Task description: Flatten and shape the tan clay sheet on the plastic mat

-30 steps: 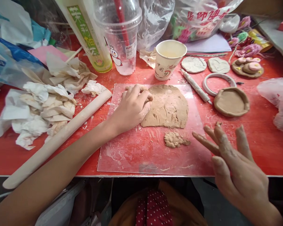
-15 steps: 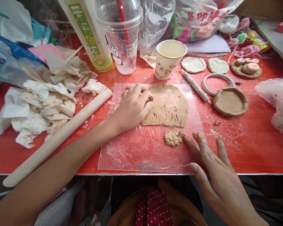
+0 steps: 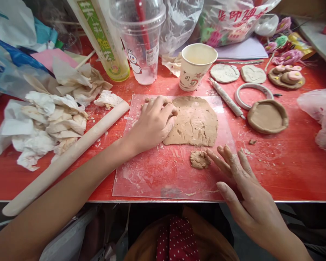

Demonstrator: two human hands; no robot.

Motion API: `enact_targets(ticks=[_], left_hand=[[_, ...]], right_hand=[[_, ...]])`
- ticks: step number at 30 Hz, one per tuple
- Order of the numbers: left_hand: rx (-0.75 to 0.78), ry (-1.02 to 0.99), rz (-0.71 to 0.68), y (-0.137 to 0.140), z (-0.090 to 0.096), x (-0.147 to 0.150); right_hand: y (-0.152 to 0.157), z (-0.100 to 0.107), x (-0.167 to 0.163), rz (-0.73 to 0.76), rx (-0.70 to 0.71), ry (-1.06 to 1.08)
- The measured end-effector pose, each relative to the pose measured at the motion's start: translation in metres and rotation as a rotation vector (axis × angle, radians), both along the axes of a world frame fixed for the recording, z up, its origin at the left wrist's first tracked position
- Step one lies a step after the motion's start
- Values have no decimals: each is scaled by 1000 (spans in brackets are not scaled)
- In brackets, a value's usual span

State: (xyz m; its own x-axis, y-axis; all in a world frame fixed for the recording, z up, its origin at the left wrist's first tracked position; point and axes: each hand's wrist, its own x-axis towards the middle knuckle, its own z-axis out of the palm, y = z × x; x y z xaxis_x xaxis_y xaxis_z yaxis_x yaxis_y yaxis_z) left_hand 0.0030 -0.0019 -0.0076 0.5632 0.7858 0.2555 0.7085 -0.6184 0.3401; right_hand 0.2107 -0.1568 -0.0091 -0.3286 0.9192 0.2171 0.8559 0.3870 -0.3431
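Note:
A flat tan clay slab point(image 3: 194, 121) lies on a clear plastic sheet point(image 3: 152, 177) over the red tabletop. At the slab's left edge rests my left hand point(image 3: 158, 121), its fingers curled and closed. Its fingertips are turned away, so I cannot see what is between them. Just below the slab sits a small rough clay lump point(image 3: 200, 160), pressed flat. My right hand point(image 3: 246, 188) hovers over the sheet's right edge with fingers spread and nothing held. Its forefinger is close beside the lump, and clay smears coat the fingers.
A long rolling pin point(image 3: 67, 157) lies diagonally at left beside crumpled tissues point(image 3: 51, 123). Behind the sheet stand a paper cup point(image 3: 197, 69), a plastic cup point(image 3: 142, 47) and a tall bottle point(image 3: 103, 43). At right are a clay-smeared thin stick point(image 3: 226, 98), a tape roll point(image 3: 240, 96) and a shallow clay dish point(image 3: 267, 116).
My right hand has shifted slightly up and left, its fingers drawing closer together. The lump's surface looks flatter and more dented. My left hand stays at the slab's edge.

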Motion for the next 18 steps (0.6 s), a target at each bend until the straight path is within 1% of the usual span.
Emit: enact_targets(ticks=[4,11,15,18], left_hand=[[9,6,-5,-1,0,0],[18,10,-2,1,-2,0],[21,13,-5,1,-2,-1],[22,13,-11,1,-2,-1]], right_hand=[[5,0,0,33,-7,-14],[7,-4,6,116,101,-51],[4,-6,11,119,111,30],[5,-5,13,110,70,87]])
